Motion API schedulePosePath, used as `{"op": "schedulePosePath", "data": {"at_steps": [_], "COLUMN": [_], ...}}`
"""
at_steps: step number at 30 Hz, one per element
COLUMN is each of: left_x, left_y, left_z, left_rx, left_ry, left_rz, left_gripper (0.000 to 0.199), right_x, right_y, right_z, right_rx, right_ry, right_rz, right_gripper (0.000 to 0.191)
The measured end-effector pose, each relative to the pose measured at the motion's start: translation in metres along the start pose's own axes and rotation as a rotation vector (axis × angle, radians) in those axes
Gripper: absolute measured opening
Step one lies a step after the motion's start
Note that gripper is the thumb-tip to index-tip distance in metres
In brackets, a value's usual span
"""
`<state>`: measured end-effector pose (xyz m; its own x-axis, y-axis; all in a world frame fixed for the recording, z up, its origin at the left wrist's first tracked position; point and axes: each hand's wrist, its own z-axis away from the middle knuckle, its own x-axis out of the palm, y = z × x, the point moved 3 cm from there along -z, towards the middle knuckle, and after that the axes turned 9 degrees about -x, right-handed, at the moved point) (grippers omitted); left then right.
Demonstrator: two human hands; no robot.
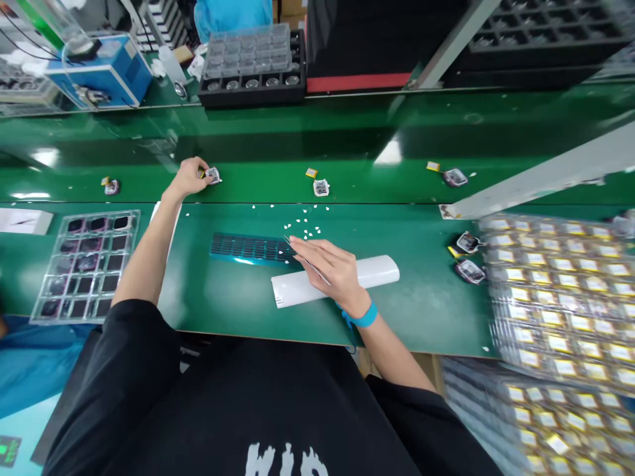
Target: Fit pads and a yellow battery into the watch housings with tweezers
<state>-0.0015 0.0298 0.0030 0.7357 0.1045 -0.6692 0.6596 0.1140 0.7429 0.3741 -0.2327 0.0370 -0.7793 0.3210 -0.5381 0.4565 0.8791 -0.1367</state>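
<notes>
Nearest, the right hand (333, 270) pinches tweezers (303, 258), tips pointing left toward the dark strip (248, 248) lying lengthwise on the green surface (223, 297). Farther out, the left hand (191, 177) closes its fingertips on a small square module (213, 175) at its right, on the belt.

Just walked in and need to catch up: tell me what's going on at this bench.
A person sits at a green bench. Their left hand reaches out to a small part on the conveyor belt, fingers on it. Their right hand holds tweezers near a dark sticker strip, resting over a white bar.
</notes>
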Motion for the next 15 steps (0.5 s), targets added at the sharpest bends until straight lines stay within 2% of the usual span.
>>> {"op": "schedulePosePath", "data": {"at_steps": [2,4,5,7,9,12,15], "left_x": [0.0,0.01,0.019,0.042,0.066,0.09,0.1], "left_y": [0.004,0.017,0.028,0.055,0.087,0.122,0.132], "left_z": [0.009,0.036,0.057,0.108,0.163,0.228,0.258], "left_rx": [-0.01,0.007,0.021,0.034,0.022,-0.024,-0.062], "left_ry": [0.012,0.004,-0.022,-0.131,-0.261,-0.423,-0.47], "left_rz": [0.02,0.092,0.139,0.394,0.555,0.687,0.782], "left_gripper": [0.049,0.048,0.047,0.046,0.054,0.05,0.05], "right_x": [-0.002,-0.004,-0.004,-0.001,0.004,0.013,0.017], "right_y": [-0.001,-0.001,-0.001,-0.001,-0.002,-0.005,-0.006], "right_z": [0.0,0.002,0.002,0.004,0.006,0.008,0.01], "right_rx": [0.016,0.078,0.124,0.236,0.318,0.345,0.389], "right_ry": [0.041,0.095,0.123,0.179,0.214,0.162,0.042], "right_rz": [-0.039,-0.124,-0.167,-0.217,-0.214,-0.145,-0.063], "right_gripper": [0.037,0.029,0.027,0.027,0.029,0.03,0.022]}}
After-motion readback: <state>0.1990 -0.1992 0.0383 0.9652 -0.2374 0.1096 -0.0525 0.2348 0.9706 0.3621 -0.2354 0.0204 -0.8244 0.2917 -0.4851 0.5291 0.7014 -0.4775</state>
